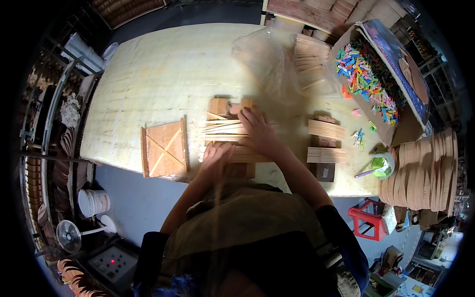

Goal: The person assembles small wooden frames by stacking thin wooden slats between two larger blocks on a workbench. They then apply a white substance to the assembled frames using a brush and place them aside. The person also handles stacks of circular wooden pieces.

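Observation:
My right hand (259,131) lies flat on a bundle of thin wooden sticks (223,129) laid across wooden blocks (218,106) near the table's front edge. Just below it, my left hand (216,156) presses on a lower row of sticks (247,157) resting on another block (241,170). Both hands touch the sticks with fingers spread over them. A finished square wooden frame with crossed sticks (164,148) lies to the left of my hands.
Two more stick stacks on blocks (325,142) sit to the right. A clear plastic bag of sticks (292,62) and a cardboard box of coloured clips (368,79) lie at the back right. Curved wooden pieces (425,171) stack at the right edge; a red stool (368,220) stands below.

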Demonstrator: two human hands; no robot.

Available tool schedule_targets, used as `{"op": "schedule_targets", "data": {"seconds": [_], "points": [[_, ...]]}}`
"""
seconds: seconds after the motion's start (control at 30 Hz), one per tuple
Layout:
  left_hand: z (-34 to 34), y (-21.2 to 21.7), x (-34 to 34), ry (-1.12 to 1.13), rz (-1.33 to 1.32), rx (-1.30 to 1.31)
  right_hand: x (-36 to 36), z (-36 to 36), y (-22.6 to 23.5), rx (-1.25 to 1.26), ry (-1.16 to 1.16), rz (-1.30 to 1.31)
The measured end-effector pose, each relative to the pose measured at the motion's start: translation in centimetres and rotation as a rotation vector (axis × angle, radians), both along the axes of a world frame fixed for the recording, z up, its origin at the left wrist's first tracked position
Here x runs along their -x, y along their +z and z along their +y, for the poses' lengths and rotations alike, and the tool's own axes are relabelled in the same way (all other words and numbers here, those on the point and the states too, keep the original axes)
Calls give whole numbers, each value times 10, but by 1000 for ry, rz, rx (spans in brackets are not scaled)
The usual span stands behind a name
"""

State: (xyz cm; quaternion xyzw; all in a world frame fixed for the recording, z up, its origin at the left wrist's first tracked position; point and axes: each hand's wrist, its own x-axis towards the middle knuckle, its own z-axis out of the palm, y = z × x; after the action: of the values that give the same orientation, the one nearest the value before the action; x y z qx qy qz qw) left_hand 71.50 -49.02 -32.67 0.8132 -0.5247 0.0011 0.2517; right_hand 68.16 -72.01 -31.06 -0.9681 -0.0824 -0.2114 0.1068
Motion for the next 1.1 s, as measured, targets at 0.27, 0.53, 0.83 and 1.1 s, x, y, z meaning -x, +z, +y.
{"op": "schedule_targets", "data": {"seconds": [0.27,0.53,0.83,1.1], "points": [[6,21,-2,-64,58,53,-40,-6,-28,-23,0,99],[8,7,-5,-89,52,115,29,-36,-4,-410,-321,-49],[4,18,-16,-41,165,54,106,-44,-57,-1113,-640,90],[20,-13,-39,341,291,344,111,-20,-58,-1604,-511,216]]}}
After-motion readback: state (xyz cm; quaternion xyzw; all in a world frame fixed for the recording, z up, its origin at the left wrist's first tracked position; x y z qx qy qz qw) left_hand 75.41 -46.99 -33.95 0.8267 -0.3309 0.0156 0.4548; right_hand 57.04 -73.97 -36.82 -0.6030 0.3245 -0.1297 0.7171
